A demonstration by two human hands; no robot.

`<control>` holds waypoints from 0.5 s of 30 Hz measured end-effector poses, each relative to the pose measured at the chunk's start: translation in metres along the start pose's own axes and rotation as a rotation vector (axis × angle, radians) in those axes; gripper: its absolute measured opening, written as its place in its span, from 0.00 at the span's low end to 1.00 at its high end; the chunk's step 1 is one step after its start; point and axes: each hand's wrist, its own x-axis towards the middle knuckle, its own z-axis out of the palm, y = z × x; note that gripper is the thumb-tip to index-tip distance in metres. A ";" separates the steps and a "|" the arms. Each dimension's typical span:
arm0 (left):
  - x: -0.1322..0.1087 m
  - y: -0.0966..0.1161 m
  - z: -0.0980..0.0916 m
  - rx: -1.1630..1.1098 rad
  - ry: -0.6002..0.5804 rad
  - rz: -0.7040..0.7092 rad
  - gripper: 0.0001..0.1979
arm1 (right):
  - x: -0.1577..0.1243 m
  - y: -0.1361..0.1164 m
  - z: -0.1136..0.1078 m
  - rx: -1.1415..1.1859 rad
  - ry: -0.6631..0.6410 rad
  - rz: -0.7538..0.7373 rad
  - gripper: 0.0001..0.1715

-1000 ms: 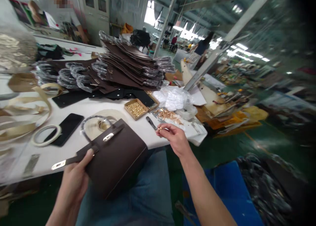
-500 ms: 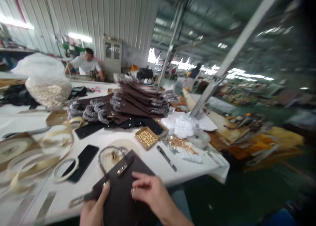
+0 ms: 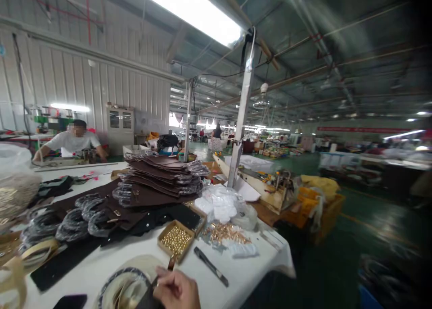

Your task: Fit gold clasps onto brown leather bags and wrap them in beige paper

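brown leather bag [image 3: 148, 300] lies at the bottom edge of the head view, at the near side of the white table [image 3: 249, 273], mostly cut off. right hand [image 3: 177, 291] is clenched on its top, beside the strap [image 3: 171, 261]. left hand is out of frame. just beyond stand a box of gold rivets [image 3: 176, 240], a black tool [image 3: 211, 266] and stacked brown panels [image 3: 158, 176].
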 end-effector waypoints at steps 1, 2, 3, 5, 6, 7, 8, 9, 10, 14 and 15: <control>-0.018 -0.011 -0.016 0.024 0.022 -0.025 0.27 | 0.003 0.004 0.001 0.017 0.091 -0.002 0.12; -0.036 -0.022 -0.034 0.055 0.049 -0.059 0.26 | 0.004 0.007 0.001 -0.002 0.121 -0.002 0.13; -0.053 -0.032 -0.051 0.092 0.082 -0.101 0.25 | 0.003 0.009 -0.002 -0.047 0.108 -0.007 0.12; -0.083 -0.048 -0.081 0.177 0.140 -0.181 0.26 | 0.002 0.010 -0.010 -0.104 0.103 -0.018 0.11; -0.094 -0.054 -0.092 0.217 0.156 -0.210 0.26 | 0.004 0.012 -0.016 -0.117 0.094 -0.006 0.11; -0.101 -0.059 -0.100 0.254 0.157 -0.224 0.27 | 0.007 0.014 -0.021 -0.115 0.063 0.024 0.12; -0.106 -0.065 -0.105 0.279 0.148 -0.222 0.27 | 0.010 0.017 -0.026 -0.108 0.035 0.054 0.14; -0.108 -0.069 -0.107 0.291 0.144 -0.211 0.28 | 0.013 0.020 -0.030 -0.097 -0.003 0.070 0.16; -0.108 -0.073 -0.106 0.293 0.145 -0.194 0.28 | 0.016 0.023 -0.034 -0.079 -0.044 0.078 0.17; -0.107 -0.079 -0.094 0.283 0.138 -0.140 0.28 | 0.015 0.028 -0.045 -0.034 -0.178 0.027 0.17; -0.107 -0.078 -0.092 0.291 0.128 -0.132 0.28 | 0.014 0.029 -0.048 -0.039 -0.186 0.017 0.17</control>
